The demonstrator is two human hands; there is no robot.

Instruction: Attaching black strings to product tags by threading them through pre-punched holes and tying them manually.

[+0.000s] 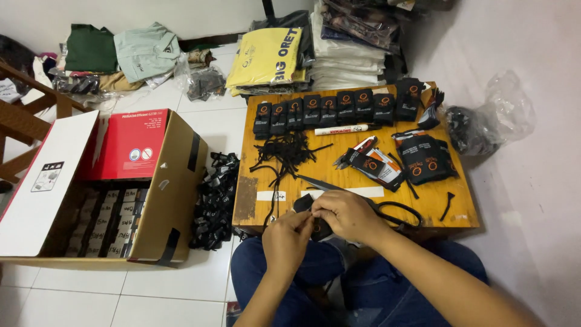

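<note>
hands: left hand [285,237] and right hand [342,213] both pinched on one black tag [315,225], bottom centre, at table's near edge
loose strings: black pile [287,151] mid-table [339,166], unused
tag stacks: row [336,108] along far edge, looks done
box: open carton [154,200] at left, partly filled

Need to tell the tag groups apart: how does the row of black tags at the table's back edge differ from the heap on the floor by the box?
The row of tags stands ordered on the wooden table; the heap of tags lies jumbled on the tiled floor. The row shows orange marks facing up; the heap shows mostly black. Both are small black tags.
</note>
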